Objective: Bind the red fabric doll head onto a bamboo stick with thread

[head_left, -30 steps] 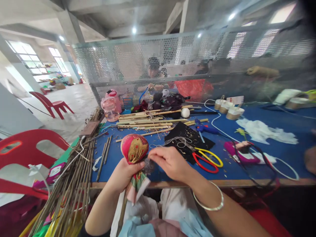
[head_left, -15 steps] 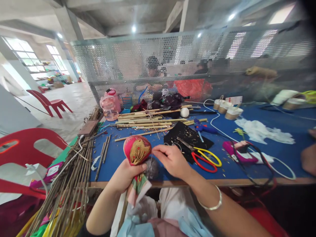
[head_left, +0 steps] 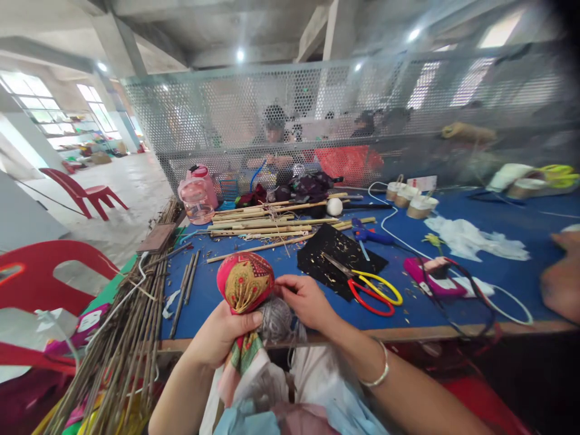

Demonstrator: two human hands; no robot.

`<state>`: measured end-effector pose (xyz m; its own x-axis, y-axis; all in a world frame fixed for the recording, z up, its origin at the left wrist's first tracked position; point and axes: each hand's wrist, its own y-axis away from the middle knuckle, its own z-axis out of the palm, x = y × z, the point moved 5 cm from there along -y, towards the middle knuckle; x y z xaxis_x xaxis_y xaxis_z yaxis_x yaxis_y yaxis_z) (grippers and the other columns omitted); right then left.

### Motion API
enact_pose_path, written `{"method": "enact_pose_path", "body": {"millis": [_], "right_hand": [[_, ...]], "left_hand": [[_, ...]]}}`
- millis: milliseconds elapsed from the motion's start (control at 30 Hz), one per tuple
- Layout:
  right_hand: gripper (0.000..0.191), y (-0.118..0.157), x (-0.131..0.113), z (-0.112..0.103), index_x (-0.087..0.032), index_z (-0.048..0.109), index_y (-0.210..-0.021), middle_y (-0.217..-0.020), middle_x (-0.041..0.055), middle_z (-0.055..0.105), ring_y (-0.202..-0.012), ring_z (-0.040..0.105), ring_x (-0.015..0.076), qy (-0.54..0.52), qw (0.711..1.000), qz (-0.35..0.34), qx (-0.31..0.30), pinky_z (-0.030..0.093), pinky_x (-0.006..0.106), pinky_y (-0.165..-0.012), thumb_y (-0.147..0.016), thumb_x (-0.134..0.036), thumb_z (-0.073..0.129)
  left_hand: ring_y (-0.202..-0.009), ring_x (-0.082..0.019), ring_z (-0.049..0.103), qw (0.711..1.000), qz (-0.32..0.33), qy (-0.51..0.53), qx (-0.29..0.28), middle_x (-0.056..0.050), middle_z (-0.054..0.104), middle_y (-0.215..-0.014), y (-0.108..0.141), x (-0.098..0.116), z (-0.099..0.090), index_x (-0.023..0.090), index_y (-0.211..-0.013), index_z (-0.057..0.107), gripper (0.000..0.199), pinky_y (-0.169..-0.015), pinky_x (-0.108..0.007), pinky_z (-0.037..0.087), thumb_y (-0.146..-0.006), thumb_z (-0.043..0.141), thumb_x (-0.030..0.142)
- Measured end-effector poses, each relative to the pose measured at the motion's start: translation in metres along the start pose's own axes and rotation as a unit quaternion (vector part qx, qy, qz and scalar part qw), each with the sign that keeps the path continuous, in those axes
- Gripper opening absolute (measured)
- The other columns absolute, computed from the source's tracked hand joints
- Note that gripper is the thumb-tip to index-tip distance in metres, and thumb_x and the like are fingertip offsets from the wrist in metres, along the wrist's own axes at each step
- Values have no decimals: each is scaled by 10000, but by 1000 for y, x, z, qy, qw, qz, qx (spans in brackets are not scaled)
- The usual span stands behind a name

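My left hand (head_left: 226, 332) is closed round the gathered neck of a bundle of patterned red and gold cloth (head_left: 247, 281), whose rounded top stands above the fist. The cloth's loose end (head_left: 247, 356) hangs below. Beside the bundle, against my left thumb, is a ball of grey yarn (head_left: 275, 319). My right hand (head_left: 308, 302) is just right of the bundle, its thumb and forefinger pinched together close to the cloth. What lies between those fingertips is too small to make out.
Scissors (head_left: 362, 284) lie on black cloth (head_left: 335, 248), with a blue glue gun (head_left: 374, 234) behind. Bamboo sticks (head_left: 258, 228) lie farther back. Long twigs (head_left: 122, 338) fill the left edge. Another person's hand (head_left: 562, 278) is at the right. A mesh screen (head_left: 203, 115) stands behind.
The cloth bundle in my left hand has moved slightly left and down, and more of the grey yarn ball shows. My right hand has come in a little lower and to the left. The view has shifted slightly.
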<state>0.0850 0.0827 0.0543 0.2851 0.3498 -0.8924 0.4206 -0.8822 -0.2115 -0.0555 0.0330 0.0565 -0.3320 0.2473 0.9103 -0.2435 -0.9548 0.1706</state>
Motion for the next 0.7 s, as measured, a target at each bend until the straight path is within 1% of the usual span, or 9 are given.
{"method": "enact_pose_path", "body": {"millis": [100, 200, 233, 300, 400, 467, 567, 633, 700], "right_hand": [[284, 16, 4, 23, -139, 674, -728, -700, 37, 681, -670, 605, 160, 66, 990, -12, -122, 424, 231, -612, -858, -260, 452], [248, 45, -31, 28, -157, 668, -728, -706, 35, 678, -651, 592, 131, 131, 951, -129, -247, 400, 217, -622, -868, -249, 485], [246, 48, -44, 20, -161, 668, -762, -724, 32, 679, -657, 588, 119, 110, 951, -153, -244, 399, 207, -627, -882, -257, 476], [263, 39, -56, -4, -162, 661, -825, -742, 21, 672, -662, 578, 103, 42, 975, -146, -159, 400, 188, -622, -908, -290, 447], [282, 12, -33, -31, -146, 644, -834, -728, 17, 650, -653, 560, 110, -4, 998, -55, 12, 404, 195, -602, -902, -339, 449], [285, 2, -10, -24, -140, 638, -799, -738, 27, 654, -670, 563, 127, 7, 1000, 3, 18, 413, 212, -608, -894, -322, 441], [277, 12, -1, 7, -152, 642, -733, -739, 40, 678, -686, 583, 147, 95, 987, 15, -126, 415, 229, -618, -879, -241, 424], [257, 36, -18, 17, -166, 646, -714, -709, 39, 679, -669, 591, 151, 174, 955, -36, -237, 403, 236, -608, -865, -200, 440], [222, 68, -44, 10, -185, 649, -733, -697, 32, 673, -665, 600, 149, 183, 930, -93, -305, 405, 244, -611, -867, -212, 475]], "left_hand": [[-774, -216, 638, 998, 21, -19, 55, -79, 711, -892, 0, 3, -9, 115, -1033, 662, 461, -734, -308, 488, -615, 770, 277], [-753, -188, 614, 981, 66, -129, 129, -33, 702, -823, -6, 7, -23, 121, -928, 683, 327, -716, -276, 471, -644, 752, 269], [-768, -191, 612, 977, 71, -152, 129, -30, 701, -824, -9, 7, -23, 121, -910, 685, 304, -728, -277, 468, -650, 747, 265], [-836, -214, 617, 985, 56, -142, 77, -44, 707, -875, -11, 3, -16, 122, -949, 684, 332, -786, -300, 466, -652, 747, 256], [-898, -252, 628, 999, 4, -35, -26, -83, 709, -947, -5, -1, 3, 128, -1069, 658, 484, -845, -350, 463, -615, 772, 251], [-851, -257, 645, 998, -17, 27, -45, -99, 714, -917, 1, 0, 9, 119, -1074, 657, 531, -816, -357, 478, -579, 790, 258], [-789, -237, 651, 999, -5, 41, 1, -91, 717, -866, 2, 5, 4, 111, -1018, 674, 484, -777, -339, 491, -571, 791, 257], [-758, -213, 641, 998, 20, -6, 56, -66, 714, -842, -3, 6, -6, 122, -978, 681, 422, -751, -317, 491, -588, 780, 249], [-712, -184, 621, 992, 41, -70, 101, -38, 703, -803, -9, 6, -18, 126, -924, 686, 352, -716, -290, 485, -605, 769, 250]]}}
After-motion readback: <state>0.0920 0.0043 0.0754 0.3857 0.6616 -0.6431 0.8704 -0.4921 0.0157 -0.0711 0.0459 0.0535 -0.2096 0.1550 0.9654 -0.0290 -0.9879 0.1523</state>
